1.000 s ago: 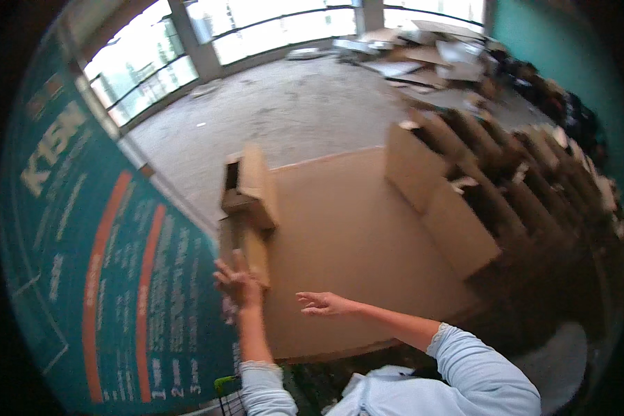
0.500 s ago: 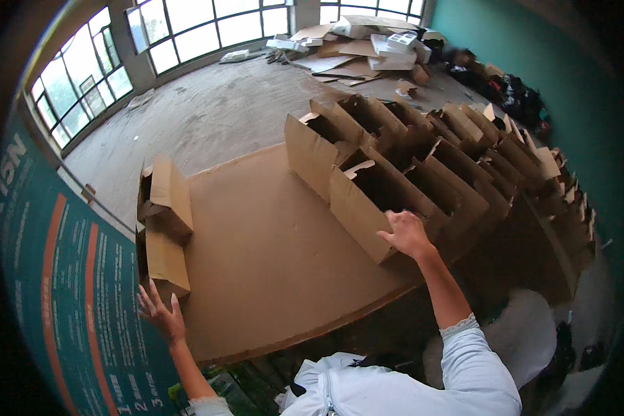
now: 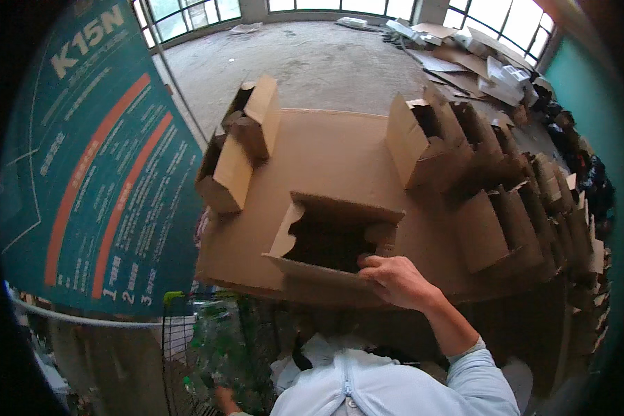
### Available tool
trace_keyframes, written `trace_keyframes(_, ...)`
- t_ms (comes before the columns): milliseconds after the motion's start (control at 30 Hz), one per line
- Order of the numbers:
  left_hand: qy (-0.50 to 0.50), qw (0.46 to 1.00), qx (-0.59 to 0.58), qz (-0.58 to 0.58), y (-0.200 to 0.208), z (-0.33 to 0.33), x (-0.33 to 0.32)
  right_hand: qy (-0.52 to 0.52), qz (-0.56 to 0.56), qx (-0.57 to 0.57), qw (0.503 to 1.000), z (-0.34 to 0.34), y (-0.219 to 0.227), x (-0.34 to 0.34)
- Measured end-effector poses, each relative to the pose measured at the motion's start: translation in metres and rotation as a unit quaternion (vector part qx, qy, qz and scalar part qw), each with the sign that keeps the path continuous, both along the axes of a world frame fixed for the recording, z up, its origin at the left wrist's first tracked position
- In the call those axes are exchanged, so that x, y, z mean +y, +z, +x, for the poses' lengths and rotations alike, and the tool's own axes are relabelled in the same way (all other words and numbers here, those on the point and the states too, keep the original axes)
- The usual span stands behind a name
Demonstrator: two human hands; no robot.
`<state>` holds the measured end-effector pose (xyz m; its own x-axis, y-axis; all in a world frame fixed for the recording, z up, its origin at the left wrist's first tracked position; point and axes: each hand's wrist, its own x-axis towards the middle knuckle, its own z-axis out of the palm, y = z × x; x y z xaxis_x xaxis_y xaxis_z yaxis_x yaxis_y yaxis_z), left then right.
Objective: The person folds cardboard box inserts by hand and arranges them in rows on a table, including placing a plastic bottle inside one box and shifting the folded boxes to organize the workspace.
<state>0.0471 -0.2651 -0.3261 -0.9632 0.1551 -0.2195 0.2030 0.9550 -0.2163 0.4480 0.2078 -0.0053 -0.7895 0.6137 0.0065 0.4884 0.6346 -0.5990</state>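
Half a second ago the right hand (image 3: 395,281) was stretched out to the row of standing cartons; now it has drawn one open brown corrugated cardboard box (image 3: 333,239) back to the near edge of the flat brown cardboard-covered table (image 3: 326,149), and the left hand (image 3: 223,399), earlier pressed flat on the tabletop, has dropped low beside the body. The box lies on its side with its mouth facing up and toward the person, its matte flaps splayed, one with a ragged torn edge, the inside dark. Fingers of the right hand are curled over the box's near rim, clamped on it, thumb on the outer face, wrist bent, the pale blue sleeve running back toward the lower edge. The left hand sits beyond the table's edge beside a dark wire-mesh basket (image 3: 208,347) of green plastic bottles (image 3: 222,343); only a sliver shows, so I cannot tell whether it is spread or closed. Farther out from the right hand, to its right, stands a packed row of upright brown cartons (image 3: 492,180); up and to the left of it two more open brown boxes (image 3: 239,149) lean together. A teal printed banner with orange stripes (image 3: 90,173) hangs at far left.
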Motion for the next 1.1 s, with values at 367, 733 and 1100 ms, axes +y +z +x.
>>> trace_keyframes(367,0.023,0.973,-0.219,0.060,-0.042,0.011,-0.021,0.207,0.258,-0.366,0.870,-0.037,0.033,0.028)
trace_keyframes(733,-0.040,0.829,-0.546,0.115,0.091,-0.027,0.042,0.135,0.271,-0.338,0.891,-0.020,0.034,0.011)
trace_keyframes(1100,-0.337,0.530,-0.390,0.673,0.352,0.013,0.293,0.124,0.226,-0.209,0.943,-0.001,-0.001,0.004)
